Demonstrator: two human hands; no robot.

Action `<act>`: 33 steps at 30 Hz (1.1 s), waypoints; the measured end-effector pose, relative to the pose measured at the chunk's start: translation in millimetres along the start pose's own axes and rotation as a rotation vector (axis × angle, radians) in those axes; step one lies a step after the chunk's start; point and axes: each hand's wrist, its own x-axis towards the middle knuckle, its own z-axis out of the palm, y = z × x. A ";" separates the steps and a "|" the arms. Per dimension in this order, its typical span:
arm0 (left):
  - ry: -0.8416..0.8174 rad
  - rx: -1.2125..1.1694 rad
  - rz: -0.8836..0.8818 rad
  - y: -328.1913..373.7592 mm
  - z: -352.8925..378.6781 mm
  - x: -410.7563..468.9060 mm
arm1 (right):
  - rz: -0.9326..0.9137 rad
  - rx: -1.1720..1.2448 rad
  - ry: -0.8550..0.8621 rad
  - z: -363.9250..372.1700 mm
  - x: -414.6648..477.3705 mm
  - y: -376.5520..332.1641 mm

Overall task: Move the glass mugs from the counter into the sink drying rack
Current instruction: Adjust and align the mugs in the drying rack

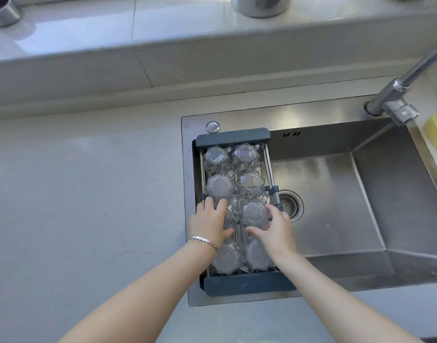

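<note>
Pale grey stone bench [76,194] shows no mugs in view, so I judge the move nearly done; can't see what sits outside the frame.

Stainless steel sink basin [336,194] is empty apart from the round drain strainer [290,206]. Chrome tap [400,95] is at the back right corner, its spout running up out of frame.

Dark grey slatted drying rack [233,139] spans the left end of the sink, its end bars resting on the sink's front and back edges so drips go into the basin. It holds clear faceted glass mugs [244,157], all upside down, bases up, so they drain. Two columns, four rows, packed touching or nearly so; eight in total as far as I can count, the nearest pair partly behind my forearms.

My left hand [208,225] is spread, fingers curled over the third-row left mug [230,214]. My right hand [275,230] wraps the third-row right mug [255,214], thumb in front, fingers on the far side. Both look like loose seating grips, I'd guess to square the last two into the grid.

Thin metal bracelet [203,241] on my left wrist.
</note>
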 end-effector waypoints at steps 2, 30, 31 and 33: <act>0.009 0.005 -0.011 -0.2 1.1 -1.6 | 0.006 0.030 0.033 2.9 -3.6 0.6; -0.103 0.288 0.385 -3.1 14.0 -55.7 | -0.223 -0.334 0.091 -99.2 -103.5 5.6; -0.093 0.201 0.301 -2.9 14.0 -58.8 | -0.225 -0.334 0.098 -104.1 -104.9 9.3; -0.076 0.020 0.124 -3.1 13.0 -64.2 | -0.229 -0.333 0.104 -110.1 -105.4 15.0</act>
